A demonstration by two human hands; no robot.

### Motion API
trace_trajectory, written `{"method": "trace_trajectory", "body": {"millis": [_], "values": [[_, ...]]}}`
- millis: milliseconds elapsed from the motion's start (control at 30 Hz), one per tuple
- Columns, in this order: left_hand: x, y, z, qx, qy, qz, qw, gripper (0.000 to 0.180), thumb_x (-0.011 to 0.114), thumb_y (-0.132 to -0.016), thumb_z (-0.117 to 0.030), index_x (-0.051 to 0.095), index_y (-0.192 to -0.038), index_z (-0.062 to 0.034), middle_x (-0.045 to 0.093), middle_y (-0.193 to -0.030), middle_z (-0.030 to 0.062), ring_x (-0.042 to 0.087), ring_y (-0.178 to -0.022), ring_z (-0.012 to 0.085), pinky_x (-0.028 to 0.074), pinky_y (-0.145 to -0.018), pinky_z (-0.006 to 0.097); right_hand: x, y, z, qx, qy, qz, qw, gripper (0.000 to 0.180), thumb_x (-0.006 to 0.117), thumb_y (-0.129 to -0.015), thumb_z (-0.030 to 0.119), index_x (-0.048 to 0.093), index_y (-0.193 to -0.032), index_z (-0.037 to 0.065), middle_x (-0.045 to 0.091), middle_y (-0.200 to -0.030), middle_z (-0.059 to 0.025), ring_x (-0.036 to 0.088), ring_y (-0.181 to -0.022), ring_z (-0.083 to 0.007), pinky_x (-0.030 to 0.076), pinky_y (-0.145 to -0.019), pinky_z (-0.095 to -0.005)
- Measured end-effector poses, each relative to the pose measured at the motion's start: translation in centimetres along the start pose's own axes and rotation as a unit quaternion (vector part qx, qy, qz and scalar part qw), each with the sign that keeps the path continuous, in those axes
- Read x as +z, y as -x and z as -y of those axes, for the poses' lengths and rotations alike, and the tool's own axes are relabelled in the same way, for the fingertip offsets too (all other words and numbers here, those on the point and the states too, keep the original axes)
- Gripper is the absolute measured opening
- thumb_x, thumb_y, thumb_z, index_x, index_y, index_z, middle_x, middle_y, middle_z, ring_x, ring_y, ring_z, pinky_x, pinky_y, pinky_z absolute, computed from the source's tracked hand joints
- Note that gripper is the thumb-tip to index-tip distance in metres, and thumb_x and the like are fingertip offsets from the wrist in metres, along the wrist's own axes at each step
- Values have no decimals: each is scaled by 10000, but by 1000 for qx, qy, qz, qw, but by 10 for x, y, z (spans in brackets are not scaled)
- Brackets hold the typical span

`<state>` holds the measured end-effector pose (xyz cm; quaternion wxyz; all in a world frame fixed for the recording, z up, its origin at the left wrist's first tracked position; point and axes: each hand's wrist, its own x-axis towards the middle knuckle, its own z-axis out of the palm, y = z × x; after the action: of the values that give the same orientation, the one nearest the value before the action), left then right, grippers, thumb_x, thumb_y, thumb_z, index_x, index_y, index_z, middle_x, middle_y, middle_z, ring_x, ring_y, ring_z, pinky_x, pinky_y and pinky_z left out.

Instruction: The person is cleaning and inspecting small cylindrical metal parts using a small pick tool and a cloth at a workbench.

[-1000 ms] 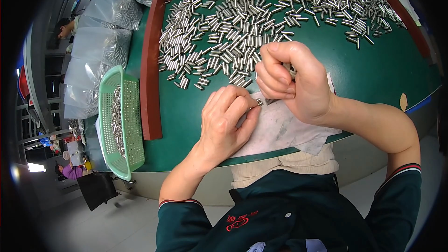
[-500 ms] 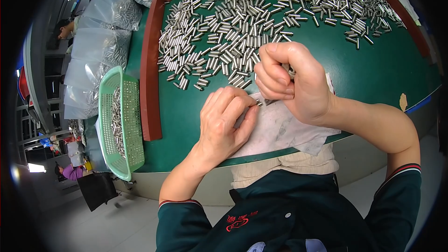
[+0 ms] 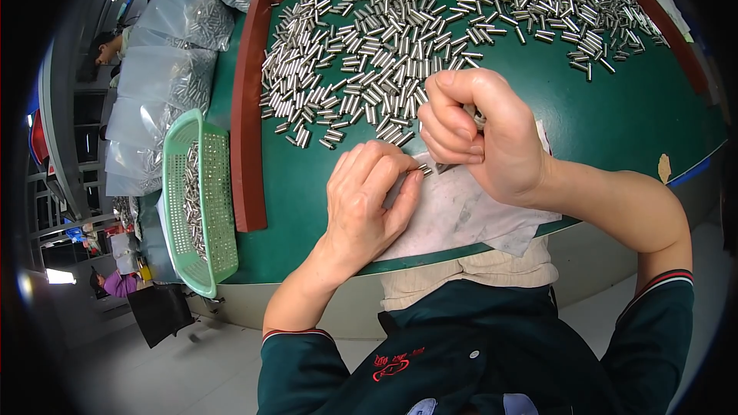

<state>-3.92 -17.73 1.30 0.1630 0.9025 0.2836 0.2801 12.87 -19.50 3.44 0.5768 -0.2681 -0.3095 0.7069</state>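
My left hand [image 3: 367, 198] lies on a white cloth [image 3: 461, 215] at the near edge of the green table [image 3: 615, 107], its fingertips pinching a small metal pin [image 3: 423, 170]. My right hand [image 3: 477, 134] is curled into a fist just to the right, closed on a handful of metal pins whose ends show at the top of the fist. A big spread of short shiny metal pins [image 3: 400, 38] covers the table beyond both hands.
A brown raised rim [image 3: 247, 107] borders the table on the left. Beside it stands a green perforated basket [image 3: 201, 200] holding several pins. Clear plastic bags of pins [image 3: 169, 54] pile up at far left. Another person [image 3: 108, 46] sits farther off.
Both hands stay in nearly the same place. The right fist has shifted slightly, and the left fingertips keep working at a pin on the cloth.
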Motion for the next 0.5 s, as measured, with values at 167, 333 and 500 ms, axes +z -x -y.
{"method": "trace_trajectory", "body": {"millis": [167, 333, 500], "values": [[0, 0, 0, -7, -3, 4, 1000, 147, 633, -636, 1, 534, -733, -48, 520, -726, 55, 490, -617, 215, 370, -554, 302, 0, -1, 0, 6, -5, -1, 1000, 375, 306, -860, 227, 281, -502, 118, 254, -421, 36, 190, -395, -60, 182, -404, -218], [0, -1, 0, -2, 1, 7, 1000, 145, 635, -638, -2, 535, -731, -52, 517, -724, 53, 488, -610, 214, 370, -550, 301, -1, -1, 2, 21, -9, -2, 1000, 377, 301, -861, 227, 279, -502, 116, 255, -422, 33, 191, -399, -62, 184, -405, -217], [0, 0, 0, -1, -3, 9, 1000, 140, 637, -639, -5, 537, -726, -52, 515, -726, 50, 488, -610, 210, 370, -549, 301, -1, -3, 1, 21, -10, 1, 1000, 374, 295, -864, 220, 279, -505, 114, 257, -426, 32, 191, -399, -62, 186, -404, -216]]}}
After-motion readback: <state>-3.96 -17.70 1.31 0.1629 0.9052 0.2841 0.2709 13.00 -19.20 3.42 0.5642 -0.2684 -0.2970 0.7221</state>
